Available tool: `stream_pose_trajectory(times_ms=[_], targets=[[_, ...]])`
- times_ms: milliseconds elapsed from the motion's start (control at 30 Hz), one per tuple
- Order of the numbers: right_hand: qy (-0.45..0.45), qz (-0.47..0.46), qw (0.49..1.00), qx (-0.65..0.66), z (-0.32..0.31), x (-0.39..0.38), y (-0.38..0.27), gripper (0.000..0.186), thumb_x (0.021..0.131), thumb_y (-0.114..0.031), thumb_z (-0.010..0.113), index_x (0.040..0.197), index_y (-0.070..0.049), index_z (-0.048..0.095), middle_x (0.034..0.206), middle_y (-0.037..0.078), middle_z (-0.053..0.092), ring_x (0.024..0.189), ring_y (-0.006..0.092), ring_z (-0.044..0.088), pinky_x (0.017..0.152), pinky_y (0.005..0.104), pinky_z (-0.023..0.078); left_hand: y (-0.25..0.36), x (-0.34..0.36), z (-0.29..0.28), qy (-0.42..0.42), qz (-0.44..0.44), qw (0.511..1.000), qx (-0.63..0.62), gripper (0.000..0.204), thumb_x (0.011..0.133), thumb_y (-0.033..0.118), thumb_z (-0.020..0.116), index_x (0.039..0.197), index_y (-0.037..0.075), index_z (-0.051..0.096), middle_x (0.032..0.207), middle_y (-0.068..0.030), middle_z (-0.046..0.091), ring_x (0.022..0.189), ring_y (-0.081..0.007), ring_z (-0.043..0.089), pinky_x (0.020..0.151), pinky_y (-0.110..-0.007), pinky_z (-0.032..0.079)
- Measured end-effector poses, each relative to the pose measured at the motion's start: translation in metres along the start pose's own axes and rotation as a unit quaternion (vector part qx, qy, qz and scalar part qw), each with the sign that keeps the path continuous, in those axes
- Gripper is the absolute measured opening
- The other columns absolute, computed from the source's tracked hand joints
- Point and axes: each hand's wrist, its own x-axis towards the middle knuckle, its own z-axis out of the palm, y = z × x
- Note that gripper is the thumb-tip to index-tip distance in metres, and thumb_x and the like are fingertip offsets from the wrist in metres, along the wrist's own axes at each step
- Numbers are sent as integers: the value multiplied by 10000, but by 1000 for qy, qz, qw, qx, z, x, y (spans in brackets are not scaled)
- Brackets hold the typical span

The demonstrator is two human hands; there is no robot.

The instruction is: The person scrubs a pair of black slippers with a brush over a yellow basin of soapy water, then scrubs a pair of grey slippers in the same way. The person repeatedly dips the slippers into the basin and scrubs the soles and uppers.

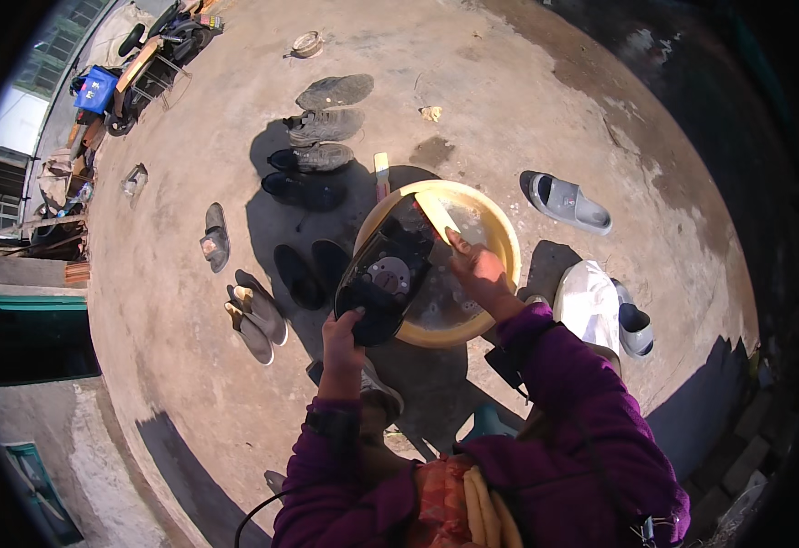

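Note:
My left hand grips the near end of a black slipper, which is tilted over the left side of a round yellow basin. A round light mark shows on the slipper. In my right hand is a scrub brush with a pale yellow handle and reddish bristles. The bristle side is against or very close to the slipper's far end; contact is hard to tell. Cloudy water with some foam lies in the basin under the slipper and my right hand.
Another brush lies behind the basin. Dark shoes, tan shoes and a lone slipper are at left. More shoes line up farther back. Rightward are a grey slipper, a white bag and another slipper.

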Motion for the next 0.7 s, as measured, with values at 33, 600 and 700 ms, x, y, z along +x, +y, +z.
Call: stream_pose_trajectory(times_ms=[33, 600, 700], targets=[[9, 60, 998, 26, -4, 5, 5, 559, 841, -204, 658, 1377, -261, 512, 1016, 200, 585, 961, 317, 642, 849, 376, 476, -7, -3, 4, 2, -3, 1000, 19, 397, 803, 2, 580, 1197, -46, 551, 1103, -153, 647, 1019, -295, 645, 916, -401, 527], [113, 36, 901, 418, 37, 9, -22, 548, 874, -89, 595, 1397, -19, 446, 1309, 181, 562, 1146, 173, 546, 976, 271, 403, -26, 9, 2, 9, -118, 972, -204, 361, 885, 93, 541, 1230, -12, 523, 1171, -164, 632, 1066, -320, 627, 929, -431, 526], [44, 31, 931, 362, 49, -24, -48, 559, 873, -61, 598, 1397, 22, 422, 1313, 181, 555, 1161, 125, 517, 979, 245, 392, -30, 18, 0, 54, -138, 955, -259, 318, 908, 117, 526, 1204, 1, 529, 1172, -169, 632, 1074, -332, 621, 943, -460, 514]])
